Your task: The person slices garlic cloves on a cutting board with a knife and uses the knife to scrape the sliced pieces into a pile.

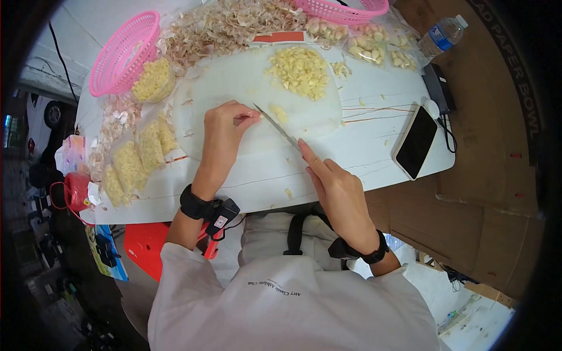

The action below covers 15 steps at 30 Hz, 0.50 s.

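My right hand [338, 190] is wrapped round a knife [280, 130], its index finger stretched along the blade's back. The blade slants up and left over the white cutting board [205, 88]. At its tip, my left hand [225, 126] is closed in a pinch; a small pale bit shows at the fingertips, too small to name for certain. A few garlic slices [280, 113] lie on the board beside the blade. Farther back on the board is a heap of chopped garlic [300, 71].
Garlic skins [205, 29] pile along the far edge near a pink basket [126, 54]. Bags of chopped garlic [132, 161] sit at left, bags of whole cloves [367, 48] at back right. A phone [415, 142] and water bottle [443, 36] stand right, beside cardboard [486, 117].
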Motion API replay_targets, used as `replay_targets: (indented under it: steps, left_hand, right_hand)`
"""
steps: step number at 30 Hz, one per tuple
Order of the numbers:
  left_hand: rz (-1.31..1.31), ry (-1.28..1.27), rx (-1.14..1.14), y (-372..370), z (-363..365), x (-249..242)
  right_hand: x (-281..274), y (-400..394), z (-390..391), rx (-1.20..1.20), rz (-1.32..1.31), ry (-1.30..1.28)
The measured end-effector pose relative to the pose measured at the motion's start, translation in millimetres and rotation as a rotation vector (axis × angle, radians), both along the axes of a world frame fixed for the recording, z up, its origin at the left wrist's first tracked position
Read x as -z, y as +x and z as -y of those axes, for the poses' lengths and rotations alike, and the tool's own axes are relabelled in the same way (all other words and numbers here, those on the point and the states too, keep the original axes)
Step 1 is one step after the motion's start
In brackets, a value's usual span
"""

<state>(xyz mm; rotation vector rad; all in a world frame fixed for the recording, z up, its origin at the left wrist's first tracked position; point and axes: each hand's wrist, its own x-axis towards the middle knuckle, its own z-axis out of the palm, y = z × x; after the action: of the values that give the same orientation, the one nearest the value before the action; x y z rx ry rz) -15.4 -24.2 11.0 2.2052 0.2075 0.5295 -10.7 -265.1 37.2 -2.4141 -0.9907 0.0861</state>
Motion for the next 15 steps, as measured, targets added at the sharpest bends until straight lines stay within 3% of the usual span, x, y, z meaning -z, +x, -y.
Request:
replay_targets:
  steps: [10, 15]
  left_hand:
    - [-0.034, 0.045, -0.002, 1, -2, 2]
    - [-0.029, 0.041, -0.001, 0, 0, 1]
  right_hand:
    - [28, 15, -33, -0.005, 0.07, -0.061]
    - [36, 27, -31, 0.004, 0.061, 0.082]
